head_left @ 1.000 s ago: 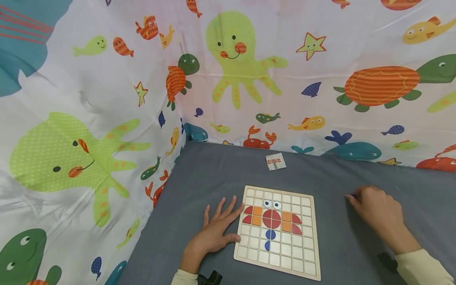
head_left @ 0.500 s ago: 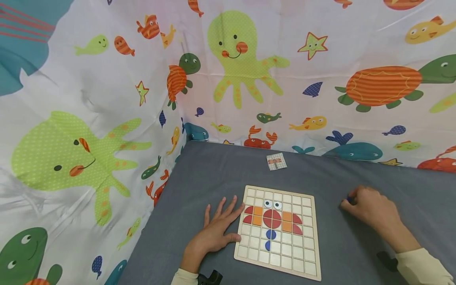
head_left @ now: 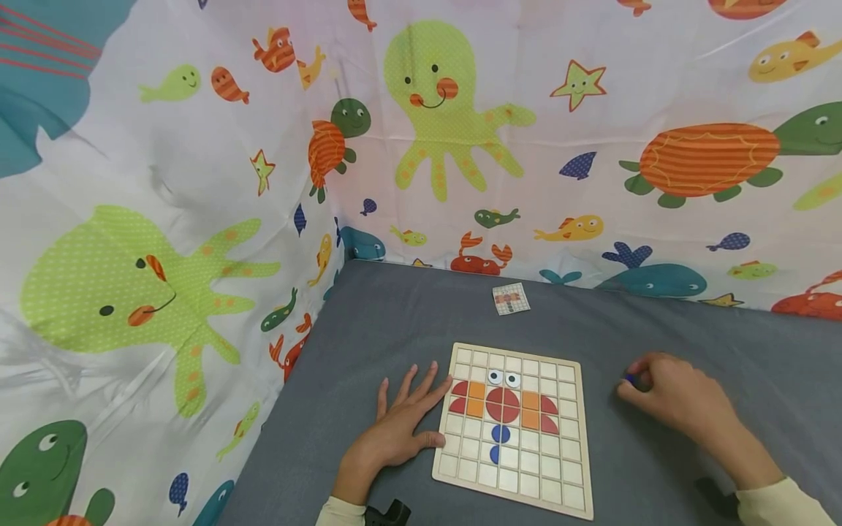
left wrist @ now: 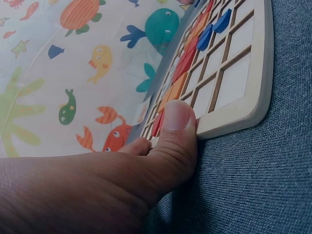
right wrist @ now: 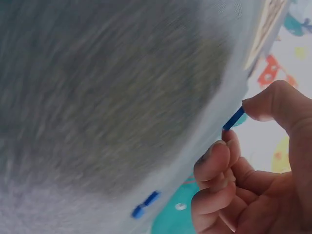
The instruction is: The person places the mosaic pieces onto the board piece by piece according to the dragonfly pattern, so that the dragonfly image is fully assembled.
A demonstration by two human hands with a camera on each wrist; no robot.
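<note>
A wooden grid board (head_left: 549, 465) lies on the grey cloth. It carries white eye tiles (head_left: 512, 380), a red circle of quarter tiles (head_left: 503, 405), orange squares (head_left: 530, 418), red quarter tiles (head_left: 549, 424) at the sides, and blue tiles (head_left: 501, 434) below. My left hand (head_left: 395, 431) lies flat with spread fingers, its thumb and index finger touching the board's left edge. Right of the board, my right hand (head_left: 680, 398) pinches a small blue tile (right wrist: 234, 118) between thumb and index finger, above the cloth.
A small pattern card (head_left: 511, 299) lies behind the board. Loose blue pieces (right wrist: 145, 204) sit on the cloth in the right wrist view. A printed sea-animal curtain (head_left: 460, 146) borders the table at the back and left.
My right hand has moved a little left towards the board, with the blue tile in its pinch. The left hand and the board have stayed put.
</note>
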